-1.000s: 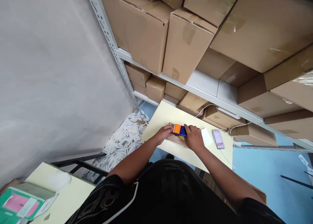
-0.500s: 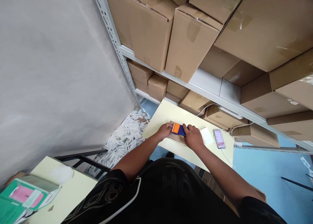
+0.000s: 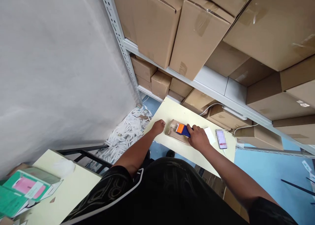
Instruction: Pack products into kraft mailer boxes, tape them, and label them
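Observation:
On the pale yellow table [image 3: 169,108] lies a small taped cardboard box [image 3: 171,129]. An orange-and-blue scraper [image 3: 181,129] rests over the top of this box, its orange end toward the left. My right hand [image 3: 199,138] is closed around the blue handle, with the index finger stretched along it. My left hand [image 3: 158,127] is closed in the air just left of the box, apart from it. Whatever its fingers may hold is hidden. A white pad of paper [image 3: 209,134] lies partly behind my right hand, and a phone [image 3: 221,139] with a lit screen is farther right.
Shelves with large cardboard boxes [image 3: 155,28] rise behind the table. White paper strips [image 3: 125,130] are heaped on the floor at left, beside the wall. A second table [image 3: 71,185] at lower left bears a green box [image 3: 18,192]. A cable runs from the phone.
My left hand has come off the left end of the scraper and box and moved left, now closed. My right hand keeps the scraper, shifted slightly right. The view has shifted a little.

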### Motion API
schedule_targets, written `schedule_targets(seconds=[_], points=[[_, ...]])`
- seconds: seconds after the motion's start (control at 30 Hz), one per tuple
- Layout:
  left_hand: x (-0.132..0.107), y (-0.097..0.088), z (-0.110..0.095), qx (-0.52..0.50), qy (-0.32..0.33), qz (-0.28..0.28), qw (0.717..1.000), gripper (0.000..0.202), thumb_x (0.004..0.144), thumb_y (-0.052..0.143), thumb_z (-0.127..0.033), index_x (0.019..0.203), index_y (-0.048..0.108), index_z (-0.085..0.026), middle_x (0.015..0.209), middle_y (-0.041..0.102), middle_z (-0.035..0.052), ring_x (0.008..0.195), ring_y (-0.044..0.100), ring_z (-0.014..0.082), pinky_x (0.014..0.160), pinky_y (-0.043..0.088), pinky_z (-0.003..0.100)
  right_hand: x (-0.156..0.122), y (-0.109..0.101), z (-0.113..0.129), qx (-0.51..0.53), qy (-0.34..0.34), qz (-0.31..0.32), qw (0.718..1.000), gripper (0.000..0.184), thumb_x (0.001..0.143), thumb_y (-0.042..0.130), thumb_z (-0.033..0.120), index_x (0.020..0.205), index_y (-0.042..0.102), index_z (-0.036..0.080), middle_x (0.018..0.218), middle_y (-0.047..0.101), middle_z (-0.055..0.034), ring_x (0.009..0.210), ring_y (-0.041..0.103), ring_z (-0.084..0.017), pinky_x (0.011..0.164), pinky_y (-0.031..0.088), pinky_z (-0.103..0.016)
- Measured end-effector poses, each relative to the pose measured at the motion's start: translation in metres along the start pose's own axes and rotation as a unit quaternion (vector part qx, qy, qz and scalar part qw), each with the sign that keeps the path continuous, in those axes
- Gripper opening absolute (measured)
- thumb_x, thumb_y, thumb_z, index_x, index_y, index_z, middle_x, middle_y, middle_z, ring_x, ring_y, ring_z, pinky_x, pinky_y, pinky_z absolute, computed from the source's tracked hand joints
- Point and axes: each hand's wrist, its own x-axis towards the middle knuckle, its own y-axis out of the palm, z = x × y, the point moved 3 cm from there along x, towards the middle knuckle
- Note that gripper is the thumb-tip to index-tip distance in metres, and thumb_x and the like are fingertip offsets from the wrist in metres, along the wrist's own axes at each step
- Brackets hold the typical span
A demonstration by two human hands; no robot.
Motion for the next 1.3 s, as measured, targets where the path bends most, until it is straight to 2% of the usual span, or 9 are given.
schedule_targets(seconds=[0.17,0.3,0.4,0.5,0.6,0.67,1.0,1.17,1.3], points=[[-0.002,0.034,0.0,0.072,0.002,-0.002,0.997,0.024,0.099,0.051,-0.028,0.105,0.072,-0.017,0.104,0.077,0.0126,0.106,0.07,0.0254,0.092,0.051,0.035,0.008,0.001,0.008,-0.011,0.01,0.006,1.0,0.07,0.089,0.063,0.028,0.154,0.04,0.016,0.121,0.059,-0.0154,0.108,0.052,-0.031,0.092,0.035,-0.04],[-0.003,0.022,-0.006,0.13,0.019,-0.007,0.991,0.051,0.091,0.059,-0.024,0.139,0.057,-0.005,0.13,0.068,0.0247,0.129,0.06,0.0342,0.106,0.047,0.043,0.011,0.001,0.01,-0.011,0.018,0.009,1.0,0.069,0.088,0.062,0.027,0.153,0.041,0.016,0.121,0.059,-0.0161,0.107,0.052,-0.031,0.091,0.036,-0.041],[-0.013,0.014,-0.021,0.207,0.204,0.025,0.956,0.076,0.082,0.062,-0.019,0.155,0.041,-0.007,0.16,0.044,0.0207,0.149,0.04,0.0316,0.121,0.034,0.042,0.01,0.002,0.009,-0.006,0.021,0.015,1.0,0.069,0.089,0.06,0.027,0.154,0.039,0.016,0.125,0.059,-0.0172,0.108,0.053,-0.031,0.091,0.037,-0.041],[-0.032,0.024,-0.032,0.288,0.35,0.055,0.89,0.095,0.077,0.072,-0.035,0.159,0.034,-0.008,0.17,0.021,0.0203,0.158,0.02,0.0359,0.127,0.022,0.049,0.011,0.003,0.007,-0.004,0.026,0.028,0.999,0.068,0.091,0.057,0.024,0.155,0.037,0.017,0.129,0.058,-0.0183,0.109,0.054,-0.032,0.089,0.039,-0.041],[-0.042,0.037,-0.034,0.35,0.359,0.003,0.865,0.109,0.076,0.073,-0.058,0.16,0.029,-0.005,0.171,0.011,0.0234,0.159,0.008,0.0403,0.127,0.01,0.058,0.015,0.005,0.007,-0.008,0.025,0.048,0.999,0.063,0.094,0.051,0.023,0.155,0.035,0.016,0.131,0.057,-0.0197,0.108,0.055,-0.032,0.087,0.04,-0.042],[-0.044,0.043,-0.033,0.38,0.363,-0.015,0.85,0.108,0.08,0.068,-0.065,0.161,0.029,-0.006,0.171,0.012,0.0223,0.16,0.006,0.0385,0.127,0.005,0.058,0.018,0.006,0.008,-0.01,0.018,0.057,0.998,0.058,0.097,0.047,0.026,0.154,0.036,0.016,0.13,0.057,-0.02,0.108,0.056,-0.032,0.086,0.041,-0.042],[-0.032,0.046,-0.026,0.43,0.346,-0.014,0.834,0.1,0.09,0.053,-0.071,0.165,0.023,-0.014,0.171,0.017,0.0182,0.157,0.022,0.0381,0.126,0.01,0.058,0.016,-0.003,-0.007,-0.018,-0.005,0.059,0.998,0.053,0.098,0.047,0.026,0.15,0.039,0.019,0.126,0.058,-0.0177,0.104,0.059,-0.031,0.086,0.043,-0.04],[-0.033,0.046,-0.026,0.436,0.349,-0.015,0.829,0.102,0.089,0.054,-0.072,0.166,0.02,-0.014,0.171,0.018,0.0181,0.156,0.023,0.0398,0.126,0.013,0.057,-0.004,0.0,-0.036,-0.007,-0.005,0.068,0.998,0.064,0.092,0.054,0.026,0.153,0.037,0.018,0.126,0.059,-0.0173,0.104,0.06,-0.031,0.086,0.043,-0.039],[-0.035,0.043,-0.029,0.439,0.344,-0.007,0.83,0.102,0.089,0.056,-0.07,0.165,0.022,-0.011,0.171,0.017,0.0192,0.155,0.025,0.0403,0.126,0.015,0.056,-0.04,0.016,-0.083,0.002,0.013,0.081,0.997,0.067,0.091,0.055,0.026,0.154,0.037,0.017,0.128,0.058,-0.0181,0.106,0.059,-0.032,0.089,0.042,-0.04]])
